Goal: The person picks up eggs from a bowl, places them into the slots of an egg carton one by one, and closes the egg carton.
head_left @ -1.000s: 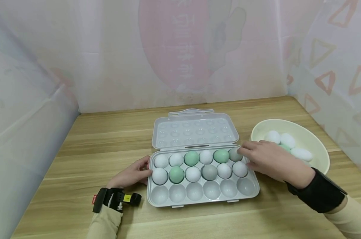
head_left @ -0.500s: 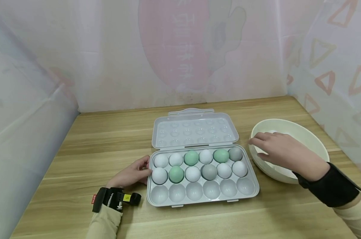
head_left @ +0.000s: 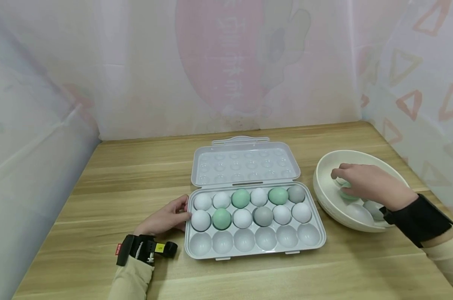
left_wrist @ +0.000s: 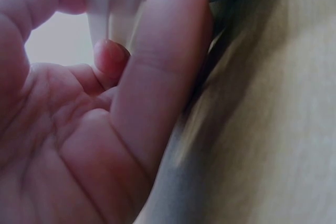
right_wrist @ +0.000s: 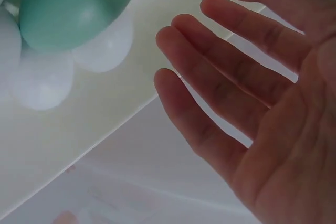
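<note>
A pale plastic egg box lies unlatched on the table, its lid folded back. White, green and grey eggs fill its two far rows; the cups of the near row hold nothing. At the box's left end my left hand holds the edge, thumb at the rim; the left wrist view shows fingers against the pale wall. My right hand is over a cream bowl beside a green egg. In the right wrist view its fingers are extended, apart from the eggs.
White eggs and a greyish egg also lie in the bowl, partly behind the right hand and wrist. The wooden table is bounded by printed cloth walls at the back and both sides.
My right hand has moved right from the grey egg at the box's far right corner to over the bowl. The grey egg stays in its cup. The left hand has kept its place.
</note>
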A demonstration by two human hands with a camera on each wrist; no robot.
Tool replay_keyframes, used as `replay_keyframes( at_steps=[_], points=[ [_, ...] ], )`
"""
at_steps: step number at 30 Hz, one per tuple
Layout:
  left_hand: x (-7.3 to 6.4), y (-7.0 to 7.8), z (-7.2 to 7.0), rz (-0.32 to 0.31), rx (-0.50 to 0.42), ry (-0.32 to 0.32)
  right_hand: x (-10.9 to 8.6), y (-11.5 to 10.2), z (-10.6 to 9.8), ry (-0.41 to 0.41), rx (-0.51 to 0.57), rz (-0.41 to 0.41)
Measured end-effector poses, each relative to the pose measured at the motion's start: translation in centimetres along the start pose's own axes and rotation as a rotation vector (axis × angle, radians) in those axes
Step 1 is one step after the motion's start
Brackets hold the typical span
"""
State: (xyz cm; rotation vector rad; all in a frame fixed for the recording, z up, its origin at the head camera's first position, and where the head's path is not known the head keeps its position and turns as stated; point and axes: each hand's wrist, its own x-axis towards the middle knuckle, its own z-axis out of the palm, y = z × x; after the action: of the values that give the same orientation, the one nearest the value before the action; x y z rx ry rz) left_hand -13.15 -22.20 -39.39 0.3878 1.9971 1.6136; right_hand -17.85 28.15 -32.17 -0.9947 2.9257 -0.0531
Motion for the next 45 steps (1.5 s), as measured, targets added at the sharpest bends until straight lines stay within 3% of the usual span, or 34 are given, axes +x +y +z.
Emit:
replay_keyframes(
  at_steps=[9,15,30,38,45],
  points=[
    [0.0,0.1,0.0,0.007,0.002,-0.005,-0.1,1.5,1.2,-0.121,0.130,0.065],
    [0.1,0.1,0.1,0.003,-0.009,-0.003,-0.1,2.2,2.2,-0.128,0.148,0.062],
    [0.0,0.0,0.1,0.010,-0.003,-0.007,-0.7,1.4,1.7,-0.050,0.099,0.029],
    [0.0,-0.1,0.0,0.014,-0.004,-0.007,-0.8,0.3,0.3,0.001,0.093,-0.029],
    [0.1,-0.1,-0.1,0.012,0.000,-0.004,-0.7,-1.4,-1.2,0.105,0.055,-0.112]
  ],
)
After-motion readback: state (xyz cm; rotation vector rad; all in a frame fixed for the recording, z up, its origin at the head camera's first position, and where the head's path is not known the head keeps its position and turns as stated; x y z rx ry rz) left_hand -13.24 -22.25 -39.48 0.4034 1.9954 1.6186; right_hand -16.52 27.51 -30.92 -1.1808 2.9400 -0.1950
